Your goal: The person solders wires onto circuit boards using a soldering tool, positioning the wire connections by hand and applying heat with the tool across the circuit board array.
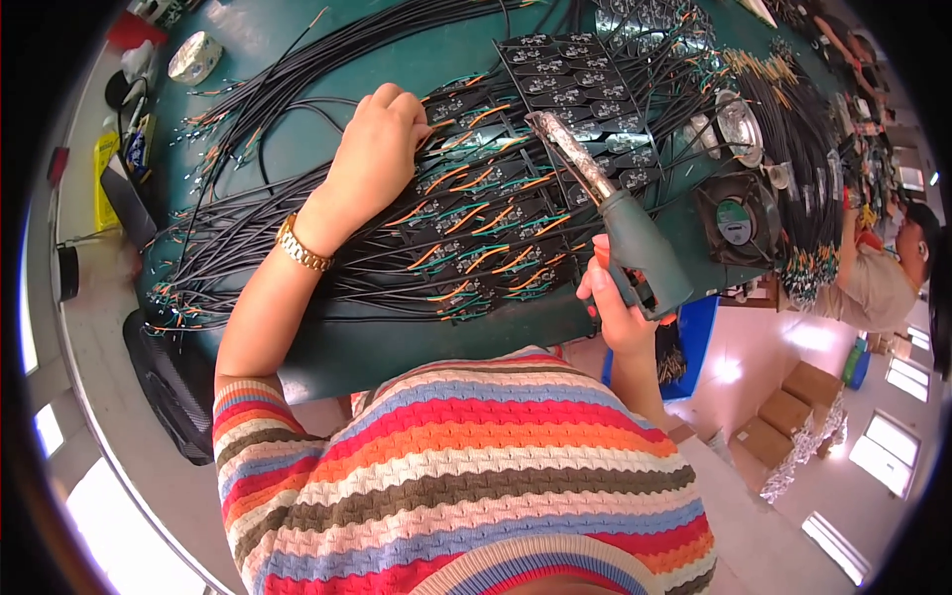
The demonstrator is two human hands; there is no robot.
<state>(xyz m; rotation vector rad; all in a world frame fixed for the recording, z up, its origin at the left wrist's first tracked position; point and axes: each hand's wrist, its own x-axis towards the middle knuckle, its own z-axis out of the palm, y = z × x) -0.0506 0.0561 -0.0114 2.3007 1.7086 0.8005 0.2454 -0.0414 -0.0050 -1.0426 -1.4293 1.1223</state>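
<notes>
Holds a dark green gun-shaped tool [643, 243] in the right hand [627, 319], closed snugly about the handle, just beside the near edge of the green table [367, 347]. Points the metal barrel [577, 154] up and to the left, with the tip close over the black circuit boards [486, 213]; cannot tell from this angle about contact there. Carries the right wrist low and near the body, with the forearm rising from the lower edge beside the striped sweater [466, 446] and the tool tilted across the front of the hand. Curls the left hand [377, 149] over the upper left side of the boards, with the fingers [395, 107] bent and drawn together, leaving at most a narrow gap. Reaches the board and wire ends with those fingertips, but cannot tell for certain about anything pinched between them. Shows the back of the left hand upward, with a gold watch [302, 244] on the wrist and the forearm slanting up to the right from a bent elbow, above the bundled black cables [347, 253]. Has the boards spread in rows between both hands, bristling with short orange and green wires [476, 181], near a panel of more black boards [575, 84] farther up the table.
</notes>
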